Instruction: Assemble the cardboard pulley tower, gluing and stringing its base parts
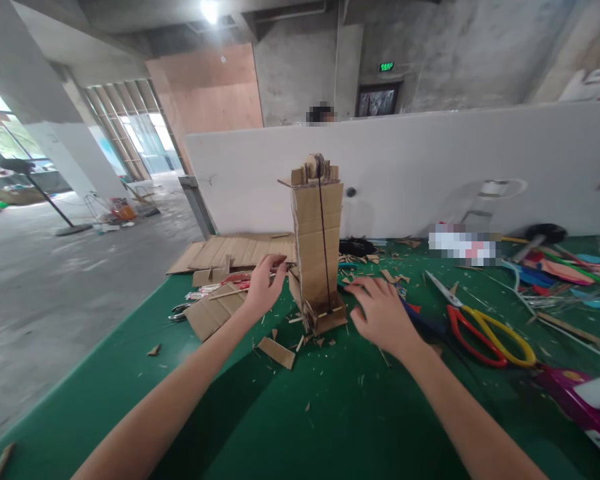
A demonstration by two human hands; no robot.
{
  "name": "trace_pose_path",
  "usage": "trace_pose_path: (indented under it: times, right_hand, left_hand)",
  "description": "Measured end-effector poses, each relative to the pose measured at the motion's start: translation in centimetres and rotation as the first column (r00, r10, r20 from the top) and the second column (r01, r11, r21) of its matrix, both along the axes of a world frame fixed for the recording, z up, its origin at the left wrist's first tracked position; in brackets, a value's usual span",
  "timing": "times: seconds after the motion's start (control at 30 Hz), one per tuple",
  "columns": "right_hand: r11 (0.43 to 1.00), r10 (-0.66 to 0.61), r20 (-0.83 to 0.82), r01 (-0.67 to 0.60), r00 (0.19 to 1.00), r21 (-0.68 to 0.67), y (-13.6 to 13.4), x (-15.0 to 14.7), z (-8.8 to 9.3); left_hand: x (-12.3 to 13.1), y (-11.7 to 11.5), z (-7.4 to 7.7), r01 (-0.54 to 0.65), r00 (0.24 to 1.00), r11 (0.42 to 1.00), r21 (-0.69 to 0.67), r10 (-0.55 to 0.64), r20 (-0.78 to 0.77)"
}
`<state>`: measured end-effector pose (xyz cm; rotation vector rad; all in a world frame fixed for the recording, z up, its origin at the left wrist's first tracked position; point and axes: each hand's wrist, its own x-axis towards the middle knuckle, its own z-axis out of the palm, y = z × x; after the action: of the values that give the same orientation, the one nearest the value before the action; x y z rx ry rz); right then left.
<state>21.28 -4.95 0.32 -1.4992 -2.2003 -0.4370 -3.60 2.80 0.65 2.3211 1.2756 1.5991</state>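
Note:
An upright cardboard tower (313, 247) stands on the green table between my hands. On its top sits a round cardboard pulley wheel (315, 165), and a dark string (324, 240) runs from it down the front to a small cardboard tray (329, 319) at the foot. My left hand (267, 283) is raised just left of the tower, fingers apart and holding nothing. On the other side my right hand (380, 310) hovers near the tower's base, fingers spread, also holding nothing. Whether either touches the tower is hard to see; both seem apart from it.
Scissors (480, 333) with red and yellow handles lie on the right, beside a purple tool (580, 400). Flat cardboard sheets (240, 250) lie at the back left. Scraps litter the green table (300, 440). A white partition (260, 173) rises behind, with a person's head (321, 113) beyond it.

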Motion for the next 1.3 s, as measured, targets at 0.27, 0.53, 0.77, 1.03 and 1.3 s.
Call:
trace_pose_path:
  times: [0.27,0.53,0.77,1.03,1.3]
  right_hand:
    - [0.799,-0.445,0.306,0.528,0.842,-0.289,-1.1,5.1,0.9]
    - [0.751,-0.531,0.283,0.598,0.799,-0.278,-0.8,6.1,-1.7]
    - [0.807,-0.532,0.058,0.527,0.845,-0.266,-1.7,7.1,-1.2]
    - [0.916,0.249,-0.242,-0.309,0.938,-0.255,-3.9,5.9,-3.5]
    - [0.939,0.249,-0.067,-0.258,0.966,-0.227,-3.5,4.5,-4.5]
  left_hand:
    - [2.0,-5.0,3.1,0.170,0.714,0.985,-0.041,-0.151,-0.684]
    - [3.4,-6.3,1.7,-0.037,0.517,0.986,-0.160,-0.118,-0.848]
    - [2.3,-6.5,-1.3,-0.004,0.672,0.992,-0.126,-0.090,-0.735]
    - [1.4,-6.4,-3.7,0.053,0.802,0.998,-0.026,-0.058,-0.594]
    - [1.2,-6.0,-4.4,0.104,0.791,0.989,-0.110,-0.149,-0.593]
